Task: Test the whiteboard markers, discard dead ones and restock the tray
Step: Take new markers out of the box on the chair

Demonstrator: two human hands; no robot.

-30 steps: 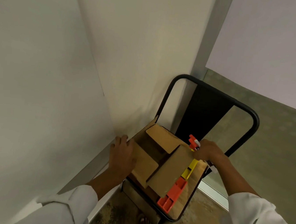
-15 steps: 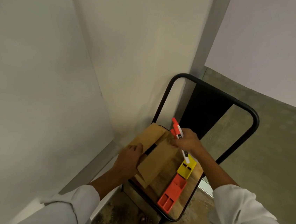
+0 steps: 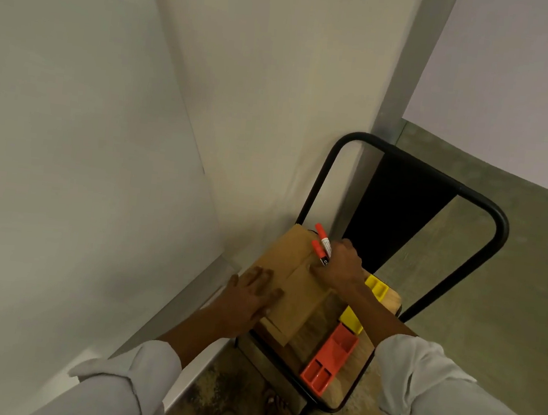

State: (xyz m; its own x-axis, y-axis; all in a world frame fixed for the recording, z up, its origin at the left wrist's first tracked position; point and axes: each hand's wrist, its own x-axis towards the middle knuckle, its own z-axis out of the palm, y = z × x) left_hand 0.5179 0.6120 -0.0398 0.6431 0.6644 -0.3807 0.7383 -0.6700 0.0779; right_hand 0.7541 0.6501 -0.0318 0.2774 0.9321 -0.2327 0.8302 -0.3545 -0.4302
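Pale walls meet in a corner behind a black-framed chair with a wooden seat [image 3: 391, 300], shown lower centre. Two red-capped whiteboard markers [image 3: 323, 246] are gripped in the right hand [image 3: 340, 268], their long axes pointing to the upper left, caps away from the wrist. The left hand [image 3: 249, 297] is laid flat, fingers straight, on the brown cardboard box [image 3: 303, 298]. Yellow and orange plastic trays [image 3: 328, 365] lie lower right of the markers, nearer the right hand.

black-framed chair [image 3: 463, 193] — wooden seat | white wall [image 3: 72, 118] | gritty floor [image 3: 211, 400]
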